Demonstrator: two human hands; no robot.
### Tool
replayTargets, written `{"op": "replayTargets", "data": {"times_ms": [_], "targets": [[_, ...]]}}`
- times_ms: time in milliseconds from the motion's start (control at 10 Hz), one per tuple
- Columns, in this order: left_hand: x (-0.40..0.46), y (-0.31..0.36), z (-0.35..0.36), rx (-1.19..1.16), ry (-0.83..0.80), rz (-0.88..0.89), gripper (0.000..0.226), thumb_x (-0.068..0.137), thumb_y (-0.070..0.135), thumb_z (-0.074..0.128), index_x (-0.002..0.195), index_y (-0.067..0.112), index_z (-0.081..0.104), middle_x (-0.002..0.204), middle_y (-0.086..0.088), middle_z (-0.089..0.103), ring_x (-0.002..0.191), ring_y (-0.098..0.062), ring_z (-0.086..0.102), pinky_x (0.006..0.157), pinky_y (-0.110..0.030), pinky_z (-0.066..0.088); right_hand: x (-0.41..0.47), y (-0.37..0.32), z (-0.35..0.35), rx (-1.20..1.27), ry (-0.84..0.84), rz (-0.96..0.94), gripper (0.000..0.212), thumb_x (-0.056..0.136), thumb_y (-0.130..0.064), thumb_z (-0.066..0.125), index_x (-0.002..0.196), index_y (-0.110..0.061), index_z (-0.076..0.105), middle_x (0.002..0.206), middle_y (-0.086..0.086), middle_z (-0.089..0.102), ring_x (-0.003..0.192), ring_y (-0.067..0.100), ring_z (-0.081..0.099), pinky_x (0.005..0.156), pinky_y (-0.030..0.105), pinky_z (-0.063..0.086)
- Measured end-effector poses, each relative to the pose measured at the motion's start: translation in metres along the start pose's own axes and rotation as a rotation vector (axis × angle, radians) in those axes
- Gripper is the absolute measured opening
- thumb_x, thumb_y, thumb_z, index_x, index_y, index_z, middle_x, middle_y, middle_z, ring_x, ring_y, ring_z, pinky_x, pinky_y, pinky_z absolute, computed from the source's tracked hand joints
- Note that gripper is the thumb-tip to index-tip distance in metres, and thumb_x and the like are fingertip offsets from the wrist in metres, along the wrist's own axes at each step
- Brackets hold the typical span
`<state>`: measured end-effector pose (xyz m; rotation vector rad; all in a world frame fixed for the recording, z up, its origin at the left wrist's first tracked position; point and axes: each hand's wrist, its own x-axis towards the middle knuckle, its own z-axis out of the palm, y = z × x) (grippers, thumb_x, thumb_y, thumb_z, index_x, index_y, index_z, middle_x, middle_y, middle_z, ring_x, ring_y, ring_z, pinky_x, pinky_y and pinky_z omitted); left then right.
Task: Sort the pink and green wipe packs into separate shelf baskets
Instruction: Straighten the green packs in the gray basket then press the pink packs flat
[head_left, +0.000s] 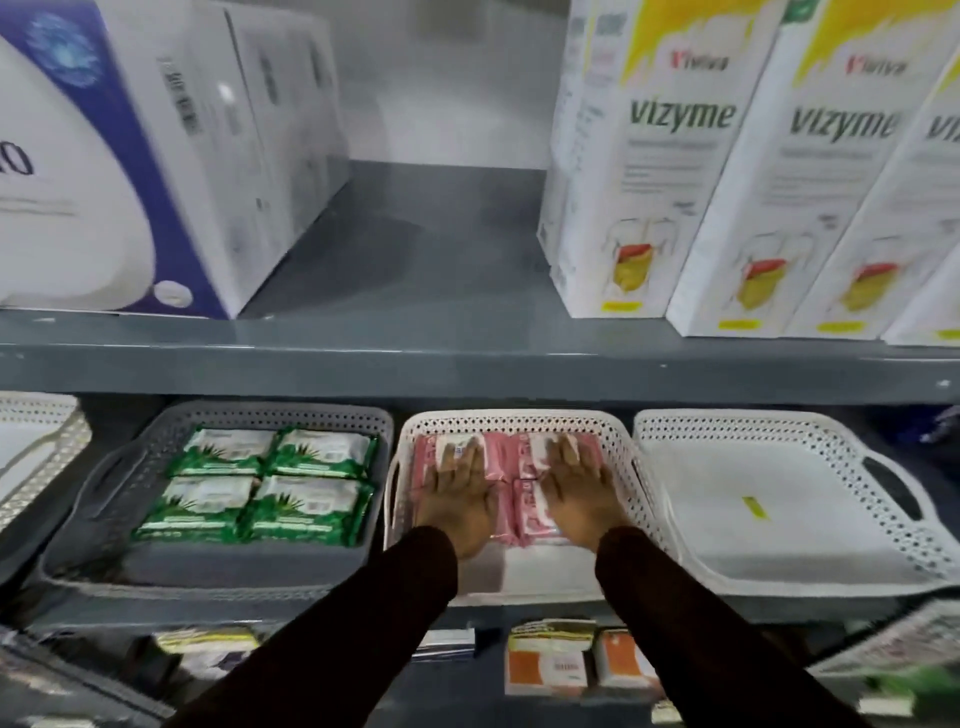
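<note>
— Pressing flat is what we're at, as we read it: left hand (460, 499) and right hand (582, 496) lie palm-down on the pink packs (506, 457) in the white basket (519, 420). Fingers (470, 454) are spread and released, grasping nothing.

— So how do we do it well?

— We keep the palms level and push evenly, so the packs seat against the basket floor and none rides up on its neighbour. We'd nudge the pile toward twelve o'clock; the floor at six o'clock looks bare.

— And the green packs (260, 483)?

— Four lie in a neat two-by-two in the grey basket (218, 413), at nine o'clock from our hands. No pink among them that we can see, so the sort looks near done.

— Anything around us?

— An empty basket (779, 421) sits at three o'clock, just beside ours, with only a small yellow tag (754, 506) in it. Another basket's edge shows at far nine o'clock.

— What stands in the way?

— The upper shelf (467, 358) overhangs at twelve o'clock, carrying tall cartons (649, 156); we should draw our hands back low, toward six o'clock, not lift them. Our sleeves (363, 623) cross the basket's front rim, so a careless pull could drag it off the ledge. Below, small boxes (550, 665) are too blurred to read.
</note>
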<state>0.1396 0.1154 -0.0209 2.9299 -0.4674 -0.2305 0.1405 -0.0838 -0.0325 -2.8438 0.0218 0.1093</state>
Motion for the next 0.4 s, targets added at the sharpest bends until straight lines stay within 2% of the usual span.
{"op": "replayTargets", "data": {"times_ms": [200, 300, 400], "targets": [[-0.004, 0.003, 0.009, 0.012, 0.083, -0.016, 0.061, 0.104, 0.045, 0.008, 0.153, 0.018, -0.016, 0.16, -0.001, -0.021, 0.147, -0.025, -0.02, 0.119, -0.043, -0.012, -0.009, -0.001, 0.007, -0.027, 0.033, -0.009, 0.061, 0.104, -0.047, 0.017, 0.159, -0.028, -0.002, 0.167, -0.004, -0.008, 0.154, 0.025, -0.009, 0.121, 0.058, 0.004], [0.002, 0.002, 0.004, 0.017, 0.006, -0.034, 0.06, 0.104, 0.043, 0.009, 0.154, 0.016, -0.011, 0.162, -0.004, -0.018, 0.147, -0.026, -0.02, 0.12, -0.044, -0.011, -0.007, -0.006, 0.0, -0.051, 0.048, 0.008, 0.061, 0.104, -0.046, 0.022, 0.16, -0.024, 0.009, 0.168, -0.001, 0.004, 0.154, 0.025, -0.01, 0.12, 0.059, 0.003], [-0.011, 0.011, -0.009, 0.018, 0.022, 0.008, 0.059, 0.104, 0.04, 0.013, 0.156, 0.015, -0.001, 0.163, -0.004, -0.018, 0.144, -0.022, -0.025, 0.119, -0.043, -0.013, -0.024, -0.02, -0.014, -0.127, 0.405, -0.124, 0.061, 0.103, -0.043, 0.021, 0.144, -0.009, 0.05, 0.154, 0.017, 0.042, 0.15, 0.025, -0.025, 0.12, 0.048, -0.005]]}}
